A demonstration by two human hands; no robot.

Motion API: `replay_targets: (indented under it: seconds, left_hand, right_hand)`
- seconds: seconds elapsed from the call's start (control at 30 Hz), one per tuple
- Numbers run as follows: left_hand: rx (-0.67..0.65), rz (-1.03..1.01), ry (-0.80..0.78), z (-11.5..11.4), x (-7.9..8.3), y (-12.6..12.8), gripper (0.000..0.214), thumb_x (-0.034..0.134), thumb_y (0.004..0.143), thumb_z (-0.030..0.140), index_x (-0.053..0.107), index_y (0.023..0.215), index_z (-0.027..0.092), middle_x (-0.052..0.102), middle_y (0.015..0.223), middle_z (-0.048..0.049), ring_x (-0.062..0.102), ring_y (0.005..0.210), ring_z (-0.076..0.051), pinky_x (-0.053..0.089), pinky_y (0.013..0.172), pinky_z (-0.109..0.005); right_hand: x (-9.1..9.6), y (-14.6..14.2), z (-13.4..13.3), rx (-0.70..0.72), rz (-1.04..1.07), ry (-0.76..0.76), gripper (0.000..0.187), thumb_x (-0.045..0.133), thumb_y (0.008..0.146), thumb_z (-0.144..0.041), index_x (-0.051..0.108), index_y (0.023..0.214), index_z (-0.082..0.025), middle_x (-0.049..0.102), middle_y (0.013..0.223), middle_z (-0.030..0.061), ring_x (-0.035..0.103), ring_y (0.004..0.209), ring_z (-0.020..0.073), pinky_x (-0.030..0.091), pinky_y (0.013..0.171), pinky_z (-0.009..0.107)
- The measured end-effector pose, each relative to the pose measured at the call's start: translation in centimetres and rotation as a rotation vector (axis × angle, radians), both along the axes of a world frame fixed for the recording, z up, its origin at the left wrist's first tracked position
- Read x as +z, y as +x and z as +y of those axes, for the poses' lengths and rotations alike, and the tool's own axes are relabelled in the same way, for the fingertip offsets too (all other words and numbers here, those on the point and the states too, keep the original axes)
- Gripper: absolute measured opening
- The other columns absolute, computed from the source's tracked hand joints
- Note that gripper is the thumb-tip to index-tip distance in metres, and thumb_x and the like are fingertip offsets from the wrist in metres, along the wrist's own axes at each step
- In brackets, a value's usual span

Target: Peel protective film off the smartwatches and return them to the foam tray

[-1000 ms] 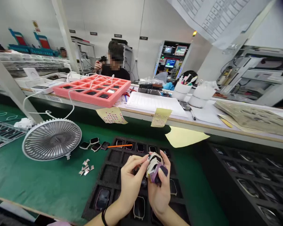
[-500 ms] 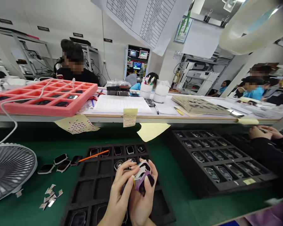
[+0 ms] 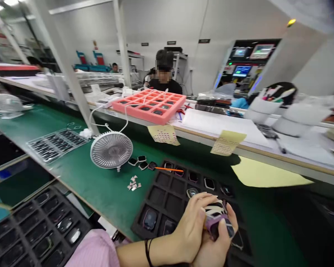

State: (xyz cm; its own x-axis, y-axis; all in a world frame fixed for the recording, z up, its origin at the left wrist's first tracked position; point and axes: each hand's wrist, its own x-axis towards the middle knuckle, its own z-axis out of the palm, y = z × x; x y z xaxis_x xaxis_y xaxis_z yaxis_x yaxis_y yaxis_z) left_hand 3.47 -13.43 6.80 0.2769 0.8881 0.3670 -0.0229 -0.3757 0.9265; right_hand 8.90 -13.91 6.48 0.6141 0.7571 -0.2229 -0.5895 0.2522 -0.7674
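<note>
Above the black foam tray (image 3: pixel 161 194), my two hands meet around a small stack of watch cases (image 3: pixel 215 218), one with a purple frame and others pale. My right hand (image 3: pixel 215 248) cradles the stack from below, thumb on the near face and fingers curled round the far side. From the left, my left hand (image 3: pixel 190 224) closes its fingers over the stack's left edge; a black band circles that wrist. More watches sit in the tray's back row, such as a silver-rimmed watch (image 3: pixel 209 183). An orange stick (image 3: pixel 169 169) lies across the tray's back left corner.
Left of the tray lie several loose watches (image 3: pixel 142 163) and small metallic pieces (image 3: pixel 134 183). A round fan (image 3: pixel 111 150) stands behind them. Another foam tray (image 3: pixel 25 226) is at lower left. A pink tray (image 3: pixel 167 118) rests on the shelf, with yellow notes (image 3: pixel 267 172) hanging below.
My view has swung left, so the fan and tray appear further right and the lower-left tray has come into view. Both hands still hold the stack.
</note>
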Motion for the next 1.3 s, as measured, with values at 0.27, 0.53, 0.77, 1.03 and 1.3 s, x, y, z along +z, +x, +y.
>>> replay_targets:
  seconds: [0.27,0.53,0.77,1.03,1.3]
  left_hand:
    - [0.306,0.277,-0.043,1.8,-1.9,-7.3,0.038,0.034,0.096,0.04,0.054,0.118,0.016,0.056,0.115,-0.0103,0.053,0.106,-0.019,0.046,0.091,-0.032]
    - [0.531,1.253,0.123,3.6,-8.2,-18.6,0.025,0.04,0.095,0.026,0.06,0.106,0.015,0.063,0.11,-0.0094,0.054,0.103,-0.024,0.04,0.079,-0.035]
    - [0.443,1.3,0.249,4.8,-9.1,-19.3,0.03,0.033,0.097,0.017,0.062,0.093,0.012,0.066,0.101,-0.0105,0.059,0.093,-0.022,0.035,0.083,-0.037]
    - [0.208,0.853,0.746,3.2,0.4,-15.8,0.021,0.043,0.094,0.017,0.06,0.104,0.021,0.068,0.096,-0.0044,0.06,0.085,-0.013,0.037,0.08,-0.028]
    - [-0.173,0.921,0.736,2.6,3.8,-13.4,0.034,0.033,0.095,0.018,0.064,0.106,0.026,0.07,0.1,-0.007,0.062,0.091,-0.015,0.04,0.084,-0.03]
  right_hand:
    - [-1.3,-2.2,0.2,0.275,0.114,0.02,0.038,0.063,0.077,-0.037,0.054,0.113,-0.026,0.056,0.109,0.0031,0.058,0.089,0.0173,0.045,0.07,0.028]
    - [-0.9,-1.8,0.1,0.426,0.104,0.008,0.032,0.058,0.082,-0.037,0.054,0.112,-0.027,0.054,0.109,0.0054,0.058,0.082,0.0189,0.043,0.06,0.029]
    - [-0.2,-1.2,0.4,0.607,0.222,-0.023,0.041,0.059,0.081,-0.038,0.051,0.12,-0.027,0.058,0.107,0.0069,0.059,0.08,0.0198,0.041,0.056,0.028]
    - [0.5,-0.2,1.8,1.115,0.474,-0.076,0.043,0.059,0.077,-0.036,0.056,0.114,-0.014,0.063,0.088,0.0105,0.058,0.066,0.0179,0.03,0.044,0.02]
    - [0.0,-0.4,1.5,1.178,0.519,-0.055,0.039,0.058,0.079,-0.034,0.059,0.112,-0.014,0.061,0.074,0.0038,0.057,0.062,0.0163,0.032,0.04,0.02]
